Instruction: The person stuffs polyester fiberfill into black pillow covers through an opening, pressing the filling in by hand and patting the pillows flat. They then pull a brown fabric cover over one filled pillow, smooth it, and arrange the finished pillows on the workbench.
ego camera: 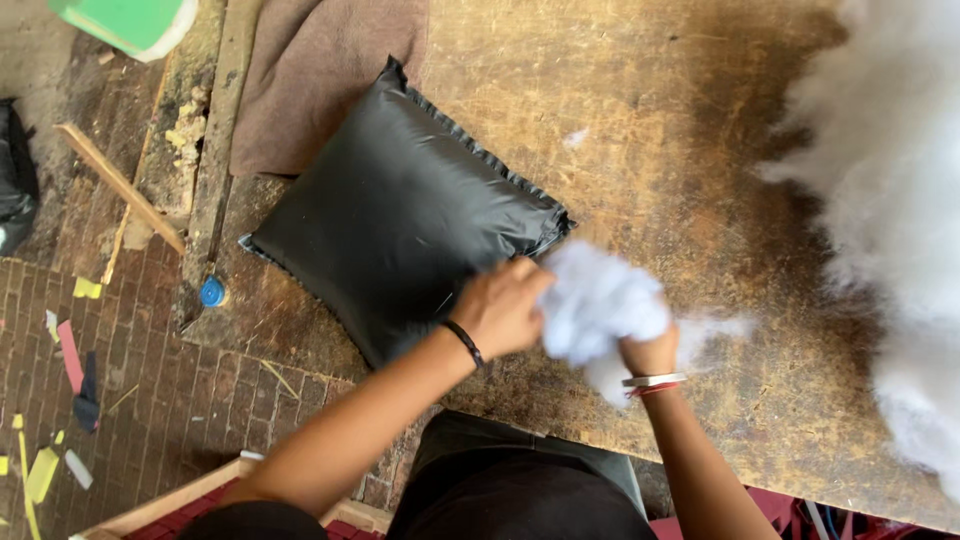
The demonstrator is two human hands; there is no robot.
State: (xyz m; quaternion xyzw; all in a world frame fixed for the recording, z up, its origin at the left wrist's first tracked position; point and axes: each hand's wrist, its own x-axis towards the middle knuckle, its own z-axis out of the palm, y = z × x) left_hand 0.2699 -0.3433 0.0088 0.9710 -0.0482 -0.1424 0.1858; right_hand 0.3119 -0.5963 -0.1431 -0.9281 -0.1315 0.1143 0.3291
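That white stuffing clump (603, 305) looks feather-light and squishy, bunched between the left hand (503, 308) and right hand (648, 352), both closed on it, just beside the slick black cushion (400, 210) on the worktop (650, 130).

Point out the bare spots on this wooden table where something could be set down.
Bare wood lies between the black square cushion and the white stuffing heap, and along the worn wooden table's near edge below that heap. Crowded: the centre, where both hands grip a fibre clump.
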